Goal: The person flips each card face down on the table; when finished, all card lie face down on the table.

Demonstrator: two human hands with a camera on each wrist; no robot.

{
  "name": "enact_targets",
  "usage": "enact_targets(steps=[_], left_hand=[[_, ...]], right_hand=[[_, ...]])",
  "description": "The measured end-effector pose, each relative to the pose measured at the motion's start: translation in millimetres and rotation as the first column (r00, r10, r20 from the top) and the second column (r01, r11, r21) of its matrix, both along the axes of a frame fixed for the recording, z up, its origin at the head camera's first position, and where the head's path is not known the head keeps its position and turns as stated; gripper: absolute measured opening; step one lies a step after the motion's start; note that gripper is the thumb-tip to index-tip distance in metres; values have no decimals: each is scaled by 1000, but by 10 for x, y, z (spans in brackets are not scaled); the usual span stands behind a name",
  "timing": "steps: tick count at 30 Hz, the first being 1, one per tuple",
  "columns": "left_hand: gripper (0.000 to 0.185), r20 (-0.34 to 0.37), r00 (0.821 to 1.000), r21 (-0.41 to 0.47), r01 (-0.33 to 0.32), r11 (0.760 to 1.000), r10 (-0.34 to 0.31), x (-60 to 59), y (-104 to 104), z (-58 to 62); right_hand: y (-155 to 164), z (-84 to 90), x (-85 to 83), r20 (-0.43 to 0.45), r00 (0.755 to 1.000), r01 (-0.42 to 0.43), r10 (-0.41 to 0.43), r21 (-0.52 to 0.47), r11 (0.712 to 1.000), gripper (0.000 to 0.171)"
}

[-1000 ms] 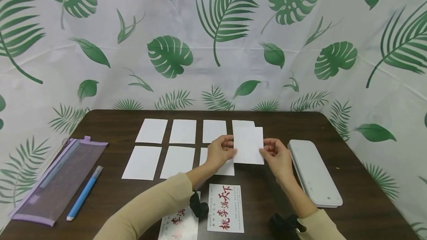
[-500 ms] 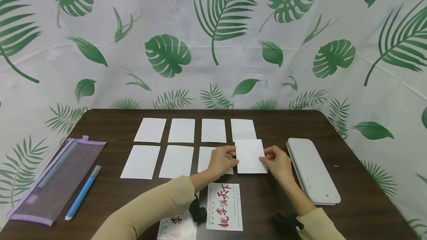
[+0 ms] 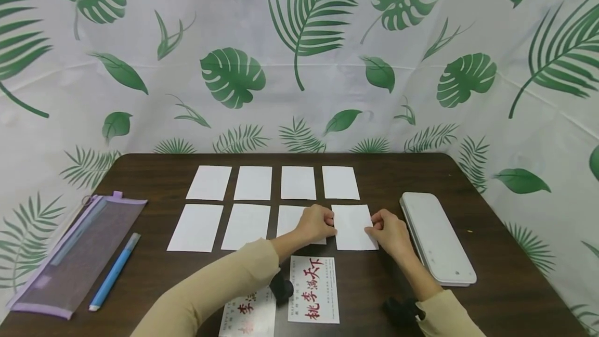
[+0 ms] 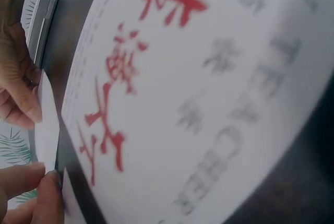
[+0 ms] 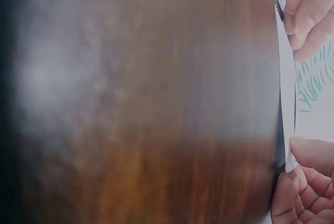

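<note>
A blank white card [image 3: 354, 228] lies at the right end of the nearer row of cards. My left hand [image 3: 316, 223] pinches its left edge between thumb and fingers, as the left wrist view also shows. On the opposite edge, my right hand [image 3: 389, 230] pinches the same card [image 5: 287, 93]. Under my left hand, another white card [image 3: 289, 218] is partly covered. Closer to me are two printed cards with red characters; the right one [image 3: 313, 289] shows whole, while the left one [image 3: 249, 316] is partly hidden by my sleeve.
Several more blank cards stand in two rows, such as a back-row card [image 3: 340, 182]. To the right is a white case [image 3: 437, 238]. A purple mesh pouch [image 3: 81, 259] and a blue pen [image 3: 114, 272] lie at the left of the dark wooden table [image 3: 398, 170].
Both hands have brought the white card down and toward me, off the back-row card it overlapped. It now lies in line with the nearer row.
</note>
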State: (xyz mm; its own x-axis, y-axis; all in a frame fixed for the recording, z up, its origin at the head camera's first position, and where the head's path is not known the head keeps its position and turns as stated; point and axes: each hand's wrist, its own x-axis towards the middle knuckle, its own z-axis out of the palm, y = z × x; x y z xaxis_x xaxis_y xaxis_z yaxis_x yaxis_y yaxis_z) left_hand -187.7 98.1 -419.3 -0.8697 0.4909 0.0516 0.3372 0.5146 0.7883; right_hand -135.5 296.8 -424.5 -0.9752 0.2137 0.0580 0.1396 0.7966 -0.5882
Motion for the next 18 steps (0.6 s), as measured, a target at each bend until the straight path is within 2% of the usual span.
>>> enact_targets(steps=[2,6,11,15,18], left_hand=[[8,17,1000,-11,9,1000,-9,-9,-2,27],[12,61,998,-11,12,1000,-12,-14,-9,57],[7,112,994,-10,6,1000,-5,-23,-10,66],[21,156,987,42,21,999,-27,-16,-46,108],[35,199,978,124,42,991,-66,-8,-140,198]], right_hand=[[4,12,3,11,1000,-10,10,7,1000,20],[1,34,-1,24,1000,-20,20,19,1000,20],[2,34,-10,33,999,-31,29,51,998,21],[-11,47,-2,29,999,-33,30,87,996,24],[-78,108,1,-59,997,-37,43,98,995,24]])
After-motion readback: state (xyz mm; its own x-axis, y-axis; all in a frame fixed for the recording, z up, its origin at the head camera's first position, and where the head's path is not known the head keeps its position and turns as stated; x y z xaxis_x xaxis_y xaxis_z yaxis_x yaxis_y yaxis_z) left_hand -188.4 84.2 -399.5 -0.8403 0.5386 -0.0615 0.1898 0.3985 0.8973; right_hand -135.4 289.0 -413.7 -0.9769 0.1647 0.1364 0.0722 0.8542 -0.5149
